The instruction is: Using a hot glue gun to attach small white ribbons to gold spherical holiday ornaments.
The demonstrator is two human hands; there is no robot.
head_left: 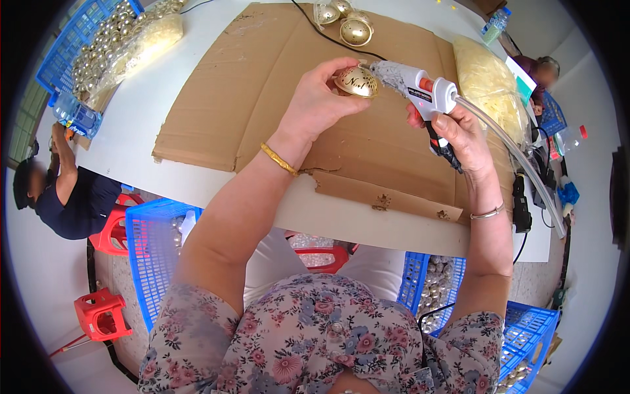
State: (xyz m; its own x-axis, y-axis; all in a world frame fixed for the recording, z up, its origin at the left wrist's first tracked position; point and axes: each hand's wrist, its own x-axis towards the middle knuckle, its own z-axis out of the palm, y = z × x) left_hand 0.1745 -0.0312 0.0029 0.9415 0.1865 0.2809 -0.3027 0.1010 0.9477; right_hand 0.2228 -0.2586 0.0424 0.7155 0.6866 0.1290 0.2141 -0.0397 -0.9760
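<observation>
My left hand [321, 98] pinches a gold bell-shaped ornament [356, 82] with dark lettering and small cut-outs, raised over the cardboard. Closed round the handle of a white hot glue gun [426, 92] is my right hand [462, 134]. The gun's nozzle end, wrapped in greyish material, points left at the top of the ornament; whether it touches cannot be told. A long clear glue stick [518, 154] runs out of the gun's back and bends down to the right. Several similar gold ornaments [356, 31] rest at the cardboard's far edge.
Brown cardboard [262, 85] covers much of the white table [190, 171]. Back left, a blue crate [65, 52] lies with many small metallic balls [108, 52]. A bag of yellowish sticks [489, 85] sits right. A black cable [328, 29] crosses the far side. Co-workers [69, 190] sit at both sides.
</observation>
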